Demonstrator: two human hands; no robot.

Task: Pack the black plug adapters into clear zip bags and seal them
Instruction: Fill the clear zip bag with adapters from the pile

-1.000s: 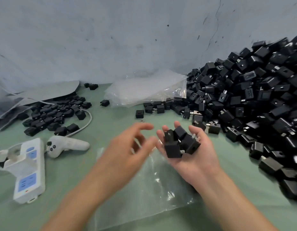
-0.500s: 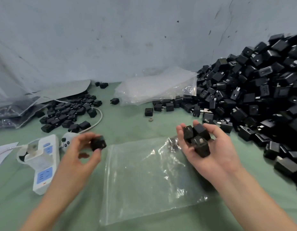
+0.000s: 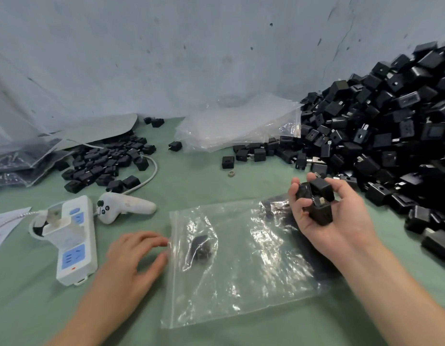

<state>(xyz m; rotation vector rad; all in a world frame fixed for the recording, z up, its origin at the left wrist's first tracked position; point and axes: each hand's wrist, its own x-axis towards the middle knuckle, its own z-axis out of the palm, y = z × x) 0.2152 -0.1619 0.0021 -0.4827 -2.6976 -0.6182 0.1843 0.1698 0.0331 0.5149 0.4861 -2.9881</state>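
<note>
A clear zip bag (image 3: 244, 275) lies flat on the green table in front of me, its mouth toward the left. One black plug adapter (image 3: 200, 248) sits inside it near the mouth. My left hand (image 3: 135, 255) is just left of the bag's mouth, fingers relaxed, fingertips at the bag's edge, holding nothing. My right hand (image 3: 326, 216) hovers palm up over the bag's far right corner and grips a few black adapters (image 3: 316, 201). A large heap of black adapters (image 3: 386, 136) fills the right side.
A stack of empty clear bags (image 3: 239, 123) lies at the back centre against the wall. A smaller pile of adapters (image 3: 104, 163) lies at the left, with filled bags (image 3: 19, 163) beyond. A white power strip (image 3: 71, 243) and white controller (image 3: 124, 206) sit at the near left.
My left hand carried one adapter from the right hand down to the bag; that adapter now lies inside the bag and the left hand is empty. The right hand kept its handful.
</note>
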